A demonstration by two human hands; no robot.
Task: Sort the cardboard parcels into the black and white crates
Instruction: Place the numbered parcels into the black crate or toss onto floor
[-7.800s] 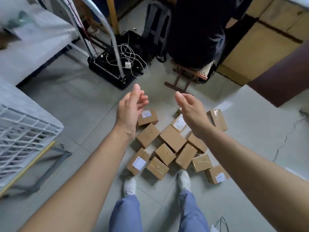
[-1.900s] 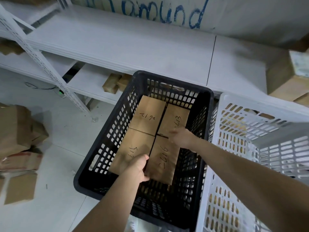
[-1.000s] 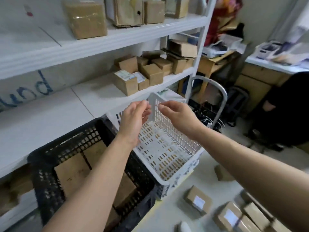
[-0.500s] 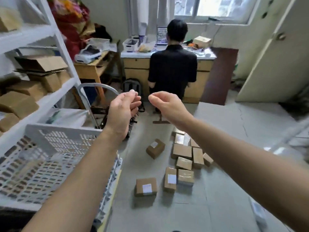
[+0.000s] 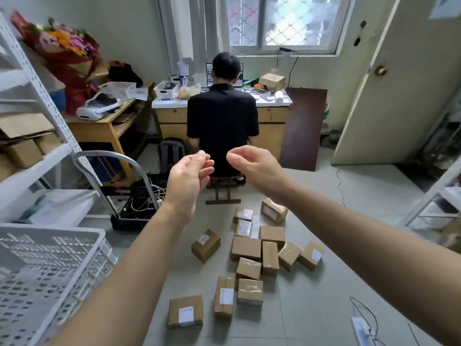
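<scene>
On the floor, cardboard parcels [image 5: 259,255], well below empty fingers [image 5: 204,162]

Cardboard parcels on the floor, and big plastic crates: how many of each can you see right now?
Brown cardboard parcels on the floor: 13
Large white slatted plastic crate: 1
Total: 14

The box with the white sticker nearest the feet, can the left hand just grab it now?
Probably not yet. The left hand is empty but held up in the air, while that box lies low on the floor. Nothing covers it, so bending down should do.
</scene>
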